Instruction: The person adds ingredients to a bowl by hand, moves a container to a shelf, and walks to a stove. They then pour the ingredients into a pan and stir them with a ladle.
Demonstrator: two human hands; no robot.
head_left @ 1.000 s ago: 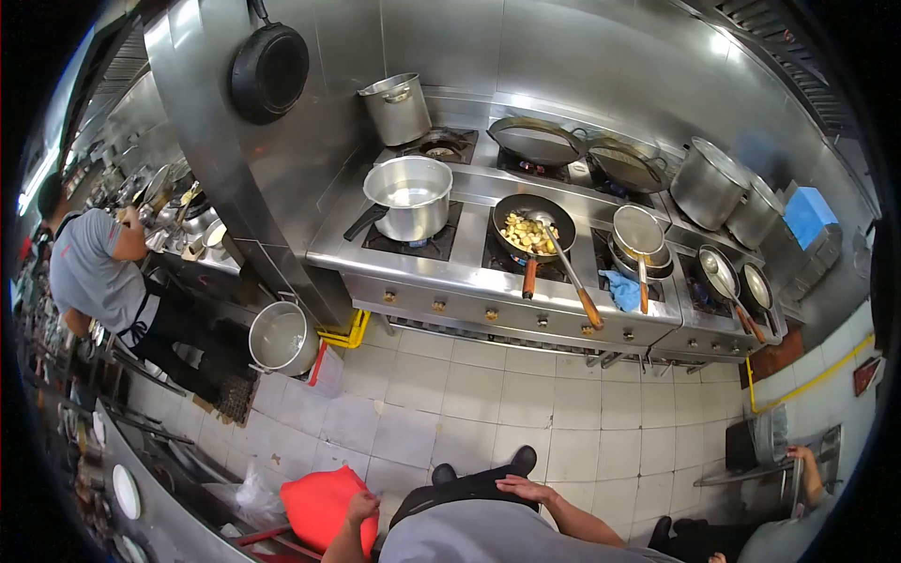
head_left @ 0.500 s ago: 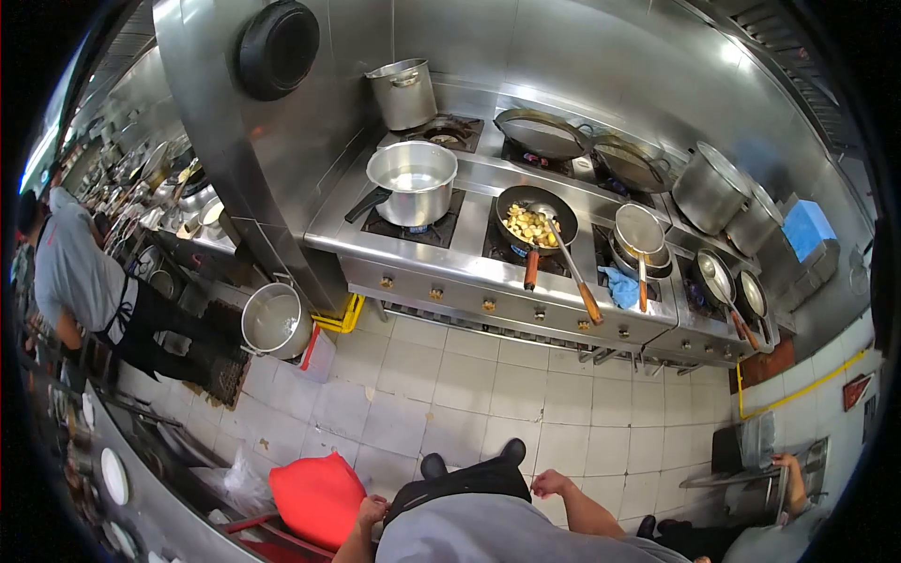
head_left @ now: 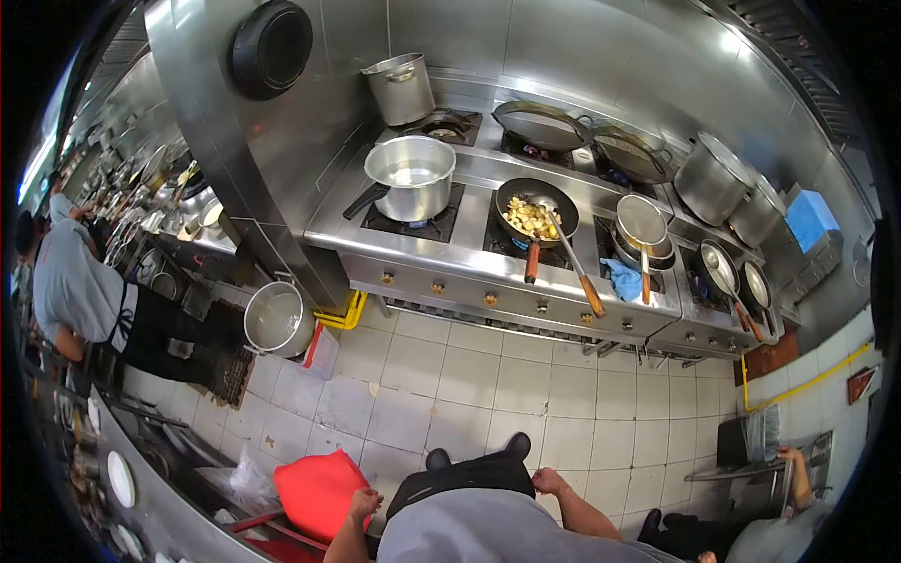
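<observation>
My left hand [head_left: 364,504] hangs low at my side, fingers curled and nothing seen in it, right by a red cushion-like seat [head_left: 321,494]. On the other side, my right hand [head_left: 548,481] is down by my hip with its fingers closed and no object showing. Both hands are well away from the stove [head_left: 450,267]. On it, a black frying pan [head_left: 537,192] with a wooden handle holds browned pale pieces of food [head_left: 530,220]. A metal ladle [head_left: 577,270] rests in that pan. To its left stands a large silver pot [head_left: 410,192] with a black handle.
A strainer [head_left: 642,223], a blue cloth [head_left: 624,279], and more pans [head_left: 718,267] sit to the stove's right. A big pot [head_left: 279,319] stands by the pillar on the left. One person [head_left: 80,272] is at the left counter; another person's arm [head_left: 800,477] shows at lower right.
The view has shifted slightly. My left hand has swung a little away from my body, and my right hand is drawn in closer to my hip. The pans stay as they were.
</observation>
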